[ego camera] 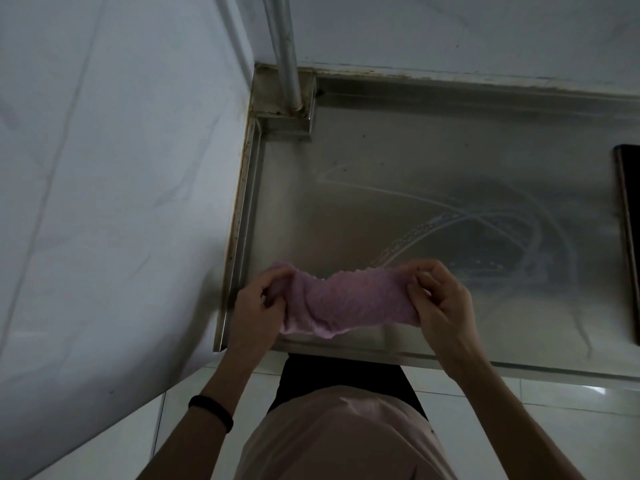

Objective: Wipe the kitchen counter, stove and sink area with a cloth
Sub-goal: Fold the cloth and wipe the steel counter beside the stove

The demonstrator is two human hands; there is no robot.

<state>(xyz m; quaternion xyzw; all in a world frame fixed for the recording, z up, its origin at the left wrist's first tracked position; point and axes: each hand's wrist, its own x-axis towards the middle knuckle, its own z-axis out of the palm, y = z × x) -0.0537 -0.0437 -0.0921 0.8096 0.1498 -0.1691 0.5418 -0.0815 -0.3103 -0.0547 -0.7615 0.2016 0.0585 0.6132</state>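
Pink cloth (341, 303) is hanging stretched between both hands, just above the front left corner of the steel counter (398, 174); its lower edge is drooping toward the counter's front edge, and whether it is touching the metal is hard to tell in this dim light. Left hand (258, 306) is gripping the cloth's left end, fingers curled round bunched fabric; right hand (441, 299) is pinching the right end between thumb and fingertips. Curved wet streaks (485, 223) are showing across the counter's middle and right side; a grey pipe (287, 53) is standing at the back left corner, running up the wall; a dark object (630, 237) is lying at the counter's right edge, mostly cut off. A black band (211, 410) is sitting on the left wrist.
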